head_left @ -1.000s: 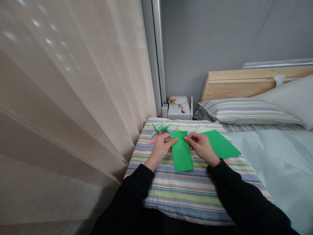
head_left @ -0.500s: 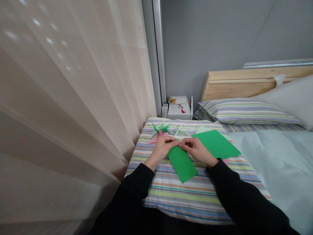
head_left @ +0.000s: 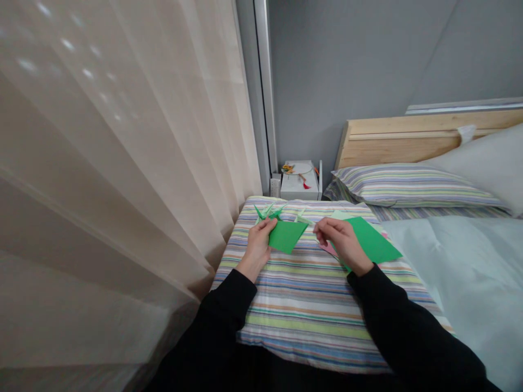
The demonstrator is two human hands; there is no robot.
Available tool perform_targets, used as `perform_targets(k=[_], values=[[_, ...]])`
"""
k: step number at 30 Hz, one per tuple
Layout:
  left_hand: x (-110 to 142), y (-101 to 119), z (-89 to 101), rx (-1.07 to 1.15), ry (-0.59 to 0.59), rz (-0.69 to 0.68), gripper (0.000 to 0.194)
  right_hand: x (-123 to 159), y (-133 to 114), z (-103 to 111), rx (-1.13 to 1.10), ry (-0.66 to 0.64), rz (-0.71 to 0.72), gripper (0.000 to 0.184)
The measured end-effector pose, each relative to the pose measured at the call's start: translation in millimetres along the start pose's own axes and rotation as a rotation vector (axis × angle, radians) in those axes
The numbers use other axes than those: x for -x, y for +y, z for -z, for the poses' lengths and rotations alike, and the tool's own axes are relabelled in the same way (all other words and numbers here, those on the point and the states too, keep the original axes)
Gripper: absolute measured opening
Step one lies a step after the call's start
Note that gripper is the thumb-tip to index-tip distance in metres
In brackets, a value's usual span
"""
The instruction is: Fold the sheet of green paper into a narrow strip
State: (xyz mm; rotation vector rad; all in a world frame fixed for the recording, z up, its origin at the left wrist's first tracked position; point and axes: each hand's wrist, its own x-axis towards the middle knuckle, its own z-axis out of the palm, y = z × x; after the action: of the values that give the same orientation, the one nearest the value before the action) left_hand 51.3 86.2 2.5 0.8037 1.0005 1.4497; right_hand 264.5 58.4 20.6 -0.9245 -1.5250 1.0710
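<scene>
Green origami paper [head_left: 287, 236] now sits in your left hand [head_left: 257, 246], gripped at its left edge between thumb and fingers, over the striped bedspread [head_left: 302, 310]. Half a second ago it was a long strip held by both hands; now it looks shorter and squarer, and lies further left. Your right hand [head_left: 340, 244] has let go and moved right, its fingers curled together and holding nothing you can see, above a larger green sheet [head_left: 371, 242] with pink paper [head_left: 327, 248] showing beside it. Folded green origami figures [head_left: 267, 211] lie just beyond your left hand.
</scene>
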Motion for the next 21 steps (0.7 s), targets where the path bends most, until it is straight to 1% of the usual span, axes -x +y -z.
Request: perform_targets(k=[1, 3, 4, 5, 6, 7, 9, 11, 13, 16, 18, 21], values=[[0.5, -0.6, 0.0, -0.012, -0.020, 0.021, 0.034, 0.5, -1.7, -1.8, 0.023, 0.024, 0.057, 0.023], [2.8, -2.0, -0.2, -0.050, -0.068, 0.064, 0.033, 1.4, -5.6, -6.2, 0.077, 0.007, 0.192, 0.037], [4.5, -2.6, -0.3, -0.072, -0.095, 0.087, 0.032, 1.8, -7.2, -8.1, 0.095, -0.024, 0.241, 0.037], [6.3, -3.0, -0.5, -0.095, -0.126, 0.114, 0.031, 1.9, -8.3, -9.5, 0.092, -0.046, 0.254, 0.029], [8.2, -3.4, -0.8, -0.120, -0.160, 0.142, 0.030, 1.9, -8.6, -10.3, 0.070, -0.046, 0.233, 0.018], [10.0, -3.5, -1.3, -0.143, -0.197, 0.169, 0.029, 1.6, -8.1, -10.4, 0.043, -0.022, 0.194, 0.012], [12.8, -3.2, -3.2, -0.176, -0.263, 0.203, 0.030, 0.3, -4.7, -9.0, -0.019, 0.062, 0.107, 0.021], [14.6, -1.5, -6.5, -0.179, -0.300, 0.196, 0.033, -1.4, 0.3, -6.8, -0.075, 0.119, 0.051, 0.027], [16.0, 1.8, -10.2, -0.156, -0.306, 0.160, 0.038, -3.0, 5.1, -5.4, -0.111, 0.117, 0.010, 0.030], [19.1, 8.5, -13.9, -0.062, -0.335, 0.119, 0.049, -4.0, 7.9, -5.8, -0.141, 0.082, -0.064, 0.035], [21.5, 12.0, -14.3, -0.021, -0.356, 0.079, 0.049, -3.7, 6.4, -7.1, -0.142, 0.053, -0.108, 0.037], [23.0, 13.2, -12.4, -0.074, -0.326, -0.019, 0.044, -2.3, 1.5, -8.6, -0.134, 0.020, -0.157, 0.038]])
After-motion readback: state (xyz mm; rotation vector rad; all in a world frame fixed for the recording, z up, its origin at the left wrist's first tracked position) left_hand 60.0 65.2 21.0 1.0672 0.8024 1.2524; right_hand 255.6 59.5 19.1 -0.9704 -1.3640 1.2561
